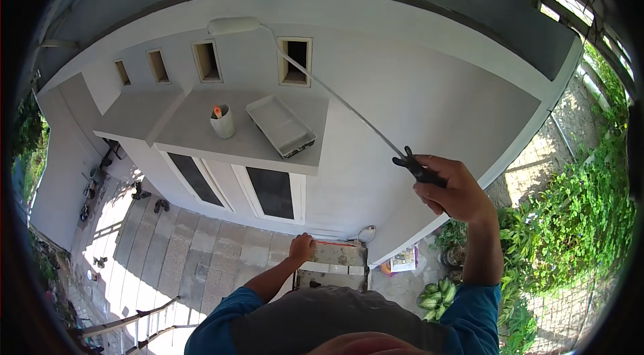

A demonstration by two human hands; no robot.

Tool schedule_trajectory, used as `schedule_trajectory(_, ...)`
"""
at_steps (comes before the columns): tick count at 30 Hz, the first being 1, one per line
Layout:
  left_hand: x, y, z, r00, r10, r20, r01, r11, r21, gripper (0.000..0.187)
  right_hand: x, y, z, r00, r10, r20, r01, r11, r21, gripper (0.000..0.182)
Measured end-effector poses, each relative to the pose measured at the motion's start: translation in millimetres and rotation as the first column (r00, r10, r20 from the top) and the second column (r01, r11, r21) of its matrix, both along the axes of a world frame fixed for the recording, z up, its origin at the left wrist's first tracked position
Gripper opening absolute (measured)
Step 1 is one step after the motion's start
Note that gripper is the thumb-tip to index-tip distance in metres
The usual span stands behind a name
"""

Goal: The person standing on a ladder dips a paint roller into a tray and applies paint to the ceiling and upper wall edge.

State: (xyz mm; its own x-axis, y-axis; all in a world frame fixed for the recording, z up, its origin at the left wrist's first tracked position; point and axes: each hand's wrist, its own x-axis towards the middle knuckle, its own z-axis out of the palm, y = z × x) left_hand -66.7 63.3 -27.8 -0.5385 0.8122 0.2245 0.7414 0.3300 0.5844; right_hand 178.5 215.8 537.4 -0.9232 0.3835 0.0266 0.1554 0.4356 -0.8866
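My right hand (455, 189) is wrapped round the black handle of a paint roller (349, 108). The roller's long thin metal rod runs up and left to a white sleeve (233, 25), which is against the white wall above the small square openings. Lower down, my left hand (302, 248) is closed near the foot of the wall, beside a worn surface with a red edge; what it grips, if anything, is hidden. On the ledge between them stand a paint tray (280, 126) with pale paint and a white cup (223, 122) holding an orange-handled tool.
The grey-white ledge (268, 156) juts out above two dark windows (270, 192). Several framed openings (295, 61) line the wall. Far below lies a tiled floor (194, 261) with shoes on it. A railing (131, 320) is at lower left, and green plants (563, 221) grow at right.
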Motion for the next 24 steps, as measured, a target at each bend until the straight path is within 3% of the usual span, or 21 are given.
schedule_trajectory(7,1.9,-1.7,6.3,0.999,-0.005,0.037,0.004,0.999,0.041,0.020,-56.4,21.8,79.9,0.955,-0.117,-0.272,0.166,0.972,0.165,0.031)
schedule_trajectory(8,2.2,-1.6,7.1,0.999,-0.003,0.037,0.002,0.999,0.034,0.021,-68.4,29.4,90.6,0.955,-0.113,-0.274,0.161,0.974,0.157,0.042)
schedule_trajectory(10,2.2,-1.8,8.0,0.999,-0.002,0.038,0.001,1.000,0.028,0.021,-92.1,45.3,111.1,0.960,-0.066,-0.274,0.100,0.989,0.111,0.038)
schedule_trajectory(12,2.3,-1.2,6.6,0.999,-0.005,0.034,0.004,1.000,0.028,0.023,-120.0,47.3,125.1,0.909,-0.023,-0.416,0.033,0.999,0.016,0.036)
schedule_trajectory(19,1.9,0.0,5.4,0.999,-0.002,0.033,0.000,0.999,0.049,0.023,-228.2,83.3,138.7,0.919,-0.167,-0.358,0.272,0.924,0.269,0.015)
schedule_trajectory(22,1.0,1.1,-1.4,1.000,0.009,0.006,-0.009,0.998,0.061,0.023,-270.6,91.6,137.7,0.855,-0.259,-0.450,0.386,0.896,0.218,0.004)
schedule_trajectory(24,1.6,0.5,-2.8,1.000,0.013,0.003,-0.013,0.996,0.087,0.023,-291.0,95.2,140.0,0.789,-0.320,-0.525,0.407,0.912,0.055,0.022)
